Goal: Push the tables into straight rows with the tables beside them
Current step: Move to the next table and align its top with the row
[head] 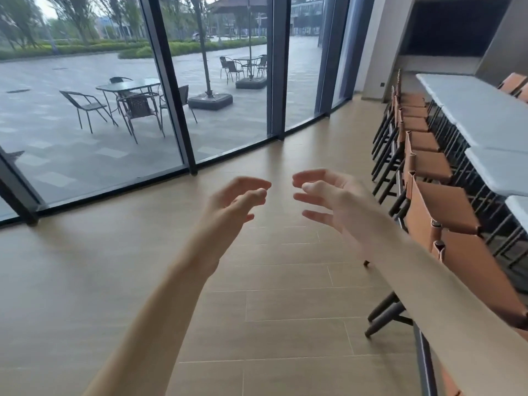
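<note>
— Where were the tables [483,115]?
— Right of the chairs [428,164], and I judged that row fairly straight already.
— Your hands?
— Left hand [234,201] and right hand [328,198] were empty, fingers spread, over floor left of the chairs.

I see soft, even daylight coming through the glass wall [94,90] ahead and left of my left hand [234,204]. Shadows on the floor [271,295] are faint. The white tabletop [485,115] right of my right hand [328,201] looks pale, slightly washed. Straight lines bow near the frame edges. Both hands are a little soft.
</note>
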